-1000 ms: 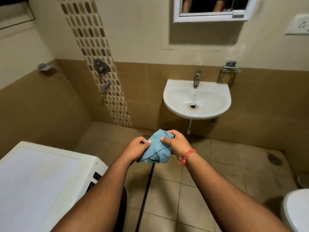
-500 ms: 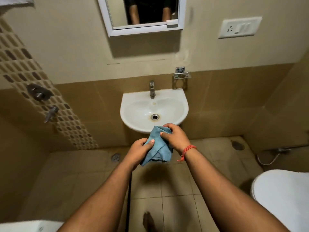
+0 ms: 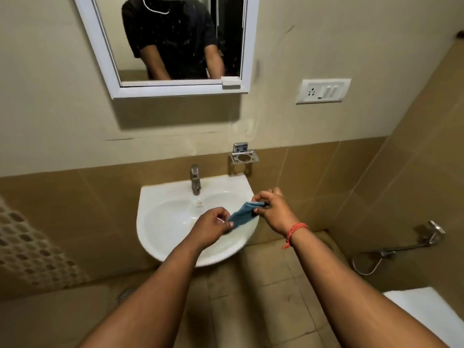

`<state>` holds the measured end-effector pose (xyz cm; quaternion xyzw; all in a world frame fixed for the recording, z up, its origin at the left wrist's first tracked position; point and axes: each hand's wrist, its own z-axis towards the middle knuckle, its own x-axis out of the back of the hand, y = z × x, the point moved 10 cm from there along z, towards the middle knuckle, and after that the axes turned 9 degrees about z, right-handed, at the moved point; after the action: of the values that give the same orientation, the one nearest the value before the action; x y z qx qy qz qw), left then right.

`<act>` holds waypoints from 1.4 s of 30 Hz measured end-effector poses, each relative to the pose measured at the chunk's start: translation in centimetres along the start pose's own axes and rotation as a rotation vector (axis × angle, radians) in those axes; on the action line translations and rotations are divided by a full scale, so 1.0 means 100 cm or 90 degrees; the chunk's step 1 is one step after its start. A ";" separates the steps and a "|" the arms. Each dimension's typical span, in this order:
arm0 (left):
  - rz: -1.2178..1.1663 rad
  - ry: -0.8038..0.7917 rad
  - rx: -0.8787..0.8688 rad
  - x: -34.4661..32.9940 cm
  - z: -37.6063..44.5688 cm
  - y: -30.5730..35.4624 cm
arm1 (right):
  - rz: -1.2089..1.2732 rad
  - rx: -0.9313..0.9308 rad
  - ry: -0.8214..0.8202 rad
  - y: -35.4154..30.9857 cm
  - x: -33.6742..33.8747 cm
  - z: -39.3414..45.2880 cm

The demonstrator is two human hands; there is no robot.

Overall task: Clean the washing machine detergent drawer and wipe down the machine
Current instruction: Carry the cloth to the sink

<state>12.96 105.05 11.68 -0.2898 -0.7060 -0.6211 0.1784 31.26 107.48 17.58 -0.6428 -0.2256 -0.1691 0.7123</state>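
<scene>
From the head camera, a small blue cleaning cloth (image 3: 242, 215) is stretched between both hands above the right part of a white wall-mounted washbasin (image 3: 160, 217). The cloth looks soft and bunched, twisted into a short band that slopes down from its upper right end to its lower left end; its full shape cannot be told because the fingers cover both ends. The left hand (image 3: 213, 228) is curled round the lower end over the basin bowl, and the right hand (image 3: 272, 213) pinches the upper end at the basin's right rim; an orange thread band (image 3: 293, 232) circles the right wrist. A chrome tap (image 3: 195, 179) stands at the back of the basin, and a metal soap holder (image 3: 244, 154) is fixed to the wall just above the basin's back right corner. Higher above the basin hangs a white-framed mirror (image 3: 105, 54), with a white switch plate (image 3: 323, 91) to its right.
</scene>
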 end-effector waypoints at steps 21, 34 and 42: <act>-0.701 0.038 0.186 -0.034 0.203 0.043 | 0.530 -0.113 -0.114 0.080 0.053 0.195; -0.314 0.271 0.178 0.007 0.277 0.038 | 0.378 -0.111 0.005 0.121 0.041 0.307; -0.105 0.335 0.278 0.020 0.311 0.002 | 0.259 -0.176 -0.039 0.158 0.010 0.329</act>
<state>14.90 135.94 7.89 -0.0167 -0.7730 -0.5210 0.3615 37.08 141.99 7.27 -0.7710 -0.0879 -0.0318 0.6300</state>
